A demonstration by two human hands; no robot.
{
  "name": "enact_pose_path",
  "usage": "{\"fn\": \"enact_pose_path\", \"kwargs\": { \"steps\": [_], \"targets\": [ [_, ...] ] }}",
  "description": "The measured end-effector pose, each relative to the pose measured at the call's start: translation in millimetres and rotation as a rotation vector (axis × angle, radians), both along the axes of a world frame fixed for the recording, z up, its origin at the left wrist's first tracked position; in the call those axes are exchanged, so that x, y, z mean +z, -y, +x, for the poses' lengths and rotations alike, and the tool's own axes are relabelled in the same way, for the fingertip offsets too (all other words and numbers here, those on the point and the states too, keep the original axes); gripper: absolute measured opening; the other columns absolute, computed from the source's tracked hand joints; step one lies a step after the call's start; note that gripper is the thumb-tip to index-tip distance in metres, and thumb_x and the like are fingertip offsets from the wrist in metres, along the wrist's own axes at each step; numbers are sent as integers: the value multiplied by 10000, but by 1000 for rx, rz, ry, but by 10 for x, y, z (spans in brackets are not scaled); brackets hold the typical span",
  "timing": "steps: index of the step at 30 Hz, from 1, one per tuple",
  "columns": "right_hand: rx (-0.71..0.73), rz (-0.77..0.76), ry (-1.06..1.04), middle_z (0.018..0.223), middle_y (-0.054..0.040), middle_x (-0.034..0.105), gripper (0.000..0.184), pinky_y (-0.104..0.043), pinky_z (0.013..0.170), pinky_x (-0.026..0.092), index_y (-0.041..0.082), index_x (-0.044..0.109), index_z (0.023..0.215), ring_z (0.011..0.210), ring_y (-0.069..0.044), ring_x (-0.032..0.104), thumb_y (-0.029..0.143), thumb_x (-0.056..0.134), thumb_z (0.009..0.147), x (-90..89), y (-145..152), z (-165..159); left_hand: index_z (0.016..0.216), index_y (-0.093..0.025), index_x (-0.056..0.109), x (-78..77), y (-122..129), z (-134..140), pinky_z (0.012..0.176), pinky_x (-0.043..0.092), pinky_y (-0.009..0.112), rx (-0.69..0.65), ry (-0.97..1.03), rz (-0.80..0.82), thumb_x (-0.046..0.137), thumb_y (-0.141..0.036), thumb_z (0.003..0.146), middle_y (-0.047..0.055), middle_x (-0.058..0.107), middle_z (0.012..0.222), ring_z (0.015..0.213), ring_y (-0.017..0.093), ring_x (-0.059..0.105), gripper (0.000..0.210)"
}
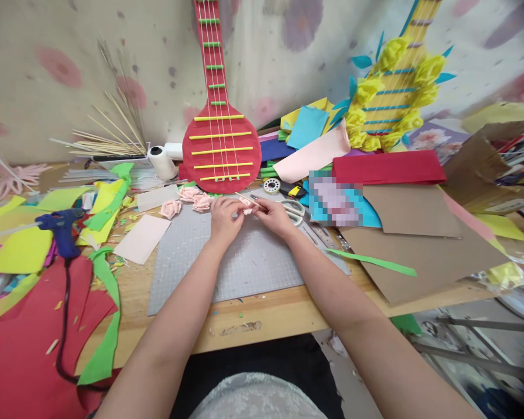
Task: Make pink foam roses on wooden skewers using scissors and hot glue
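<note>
- Pink flower piece (pixel 247 205) is sitting above the far part of the grey cutting mat (pixel 262 262), between the two hands.
- Left hand (pixel 226 218) is pinching it with thumb and fingertips; right hand (pixel 273 216) is gripping its other side. A slim, dark item is showing by the right fingers; cannot tell whether it is being held.
- Progress, by judgement: at least three pink roses (pixel 171 209) are lying formed at the mat's far left edge; the one in hand is looking unfinished, its shaping remaining to be done. A pale pink sheet (pixel 142 239) is lying flat and unrolled.
- Materials: petals are curling in soft, matte folds, seemingly crepe paper or thin felt. The mat is showing a fine printed grid.
- Behind, a red lute shape (pixel 196 160) is leaning upright, smooth and round-bodied, carrying yellow bars and pale strings.
</note>
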State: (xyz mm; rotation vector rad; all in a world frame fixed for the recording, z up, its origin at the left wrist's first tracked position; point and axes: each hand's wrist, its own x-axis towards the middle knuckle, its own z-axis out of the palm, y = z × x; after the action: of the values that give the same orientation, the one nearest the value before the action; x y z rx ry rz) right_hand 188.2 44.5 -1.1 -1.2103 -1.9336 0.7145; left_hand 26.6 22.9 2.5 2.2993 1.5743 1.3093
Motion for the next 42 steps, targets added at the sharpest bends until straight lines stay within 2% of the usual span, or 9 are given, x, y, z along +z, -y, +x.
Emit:
{"fn": "enact_pose_path", "kwargs": {
  "steps": [7,14,20,25,29,34,42],
  "targets": [
    [23,-30,8,584,14,473,221,-232,578,288,158,664,827,578,-107,387,292,500,764,20,3,9,839,-236,599,-7,-16,-29,988,319,403,-24,-46,45,560,-85,705,-16,676,825,845,185,552,206],
    [68,-52,-60,633,7,484,244,-231,596,307,161,644,824,619,-112,404,368,524,773,18,-13,24,880,-226,590,22,10,-11,962,352,394,-58,-32,52,565,-103,700,7,659,850,883,189,549,219],
    [81,-83,-10,589,29,436,241,-231,573,268,157,617,781,574,-95,363,385,541,770,47,2,27,850,-234,578,15,-17,-15,958,342,419,-44,-28,2,568,-140,731,14,666,875,910,205,550,152],
    [159,-134,-74,622,31,419,285,-228,576,271,152,561,725,582,-89,345,432,537,768,11,-40,47,870,-212,548,43,-56,-98,850,399,379,-186,-45,-107,544,-143,740,30,647,911,906,198,541,148],
    [251,-176,-69,632,34,412,315,-228,586,279,148,544,717,596,-89,348,458,533,770,-16,-56,53,852,-198,518,40,-71,-151,845,405,366,-271,-44,-175,509,-138,740,55,621,993,951,195,543,127],
    [287,-213,-79,637,35,417,342,-223,570,272,142,547,742,589,-84,348,483,530,761,7,-26,35,810,-197,496,34,-52,-136,872,399,375,-239,-45,-171,531,-152,713,67,606,1042,968,197,552,113],
    [227,-211,-105,620,33,418,281,-227,560,270,146,529,714,578,-87,354,419,489,771,-19,-48,14,792,-206,504,66,-31,-97,830,399,388,-143,-90,-159,513,-128,715,55,634,890,903,225,555,110]
  ]
}}
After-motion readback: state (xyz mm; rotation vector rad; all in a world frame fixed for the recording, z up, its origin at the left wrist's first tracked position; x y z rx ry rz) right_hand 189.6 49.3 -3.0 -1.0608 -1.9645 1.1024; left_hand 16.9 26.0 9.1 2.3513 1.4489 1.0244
